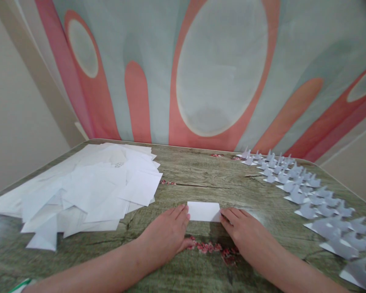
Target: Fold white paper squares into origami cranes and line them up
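A small white sheet of paper [203,211], seemingly folded into a rectangle, lies on the wood-patterned table in front of me. My left hand [171,228] holds its left edge down with the fingertips, the thumb resting apart on the table. At the opposite short edge, my right hand [242,230] has its fingers bent and pressed on the paper; its thumb is mostly hidden. The paper lies flat between both hands.
A wide, loose heap of white paper sheets [94,183] covers the table's left side. Several folded white paper birds [295,195] stand in slanting rows along the right side. Behind the table [195,175] hangs a patterned red and grey-green cloth [158,101].
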### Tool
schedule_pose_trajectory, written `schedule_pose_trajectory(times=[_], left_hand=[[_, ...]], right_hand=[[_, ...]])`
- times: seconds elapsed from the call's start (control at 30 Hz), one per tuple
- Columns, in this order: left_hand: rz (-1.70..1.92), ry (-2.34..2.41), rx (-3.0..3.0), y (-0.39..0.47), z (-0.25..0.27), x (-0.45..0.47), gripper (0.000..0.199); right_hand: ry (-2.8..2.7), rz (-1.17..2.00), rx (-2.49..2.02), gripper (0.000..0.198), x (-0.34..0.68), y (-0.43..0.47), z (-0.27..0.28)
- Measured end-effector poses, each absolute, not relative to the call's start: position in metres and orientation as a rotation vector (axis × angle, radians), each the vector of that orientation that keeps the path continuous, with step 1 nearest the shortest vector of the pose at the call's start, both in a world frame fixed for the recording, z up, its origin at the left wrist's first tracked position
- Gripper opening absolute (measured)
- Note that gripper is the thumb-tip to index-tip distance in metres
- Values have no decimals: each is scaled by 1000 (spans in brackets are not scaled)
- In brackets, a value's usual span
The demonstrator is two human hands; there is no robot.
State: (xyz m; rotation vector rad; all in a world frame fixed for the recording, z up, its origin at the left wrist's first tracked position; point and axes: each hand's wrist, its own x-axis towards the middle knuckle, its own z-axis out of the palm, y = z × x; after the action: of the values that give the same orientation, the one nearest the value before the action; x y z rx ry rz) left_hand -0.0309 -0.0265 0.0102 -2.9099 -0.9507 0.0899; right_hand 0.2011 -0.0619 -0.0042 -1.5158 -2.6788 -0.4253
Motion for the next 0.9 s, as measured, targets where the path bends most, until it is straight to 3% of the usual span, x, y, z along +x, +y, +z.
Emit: schedule_pose_trajectory(times=[0.37,0.7,0.9], left_hand=[[-84,-928,-2964,-24,10,-35,46],[-68,-930,-3086,-11,26,-41,38],[-126,-1022,-3182,7,28,-29,50]], right_hand=[[-2390,120,-1443,25,203,-38,2],[-2211,512,-1601,39,200,-31,0],[-2079,709,-1783,32,202,-28,4]])
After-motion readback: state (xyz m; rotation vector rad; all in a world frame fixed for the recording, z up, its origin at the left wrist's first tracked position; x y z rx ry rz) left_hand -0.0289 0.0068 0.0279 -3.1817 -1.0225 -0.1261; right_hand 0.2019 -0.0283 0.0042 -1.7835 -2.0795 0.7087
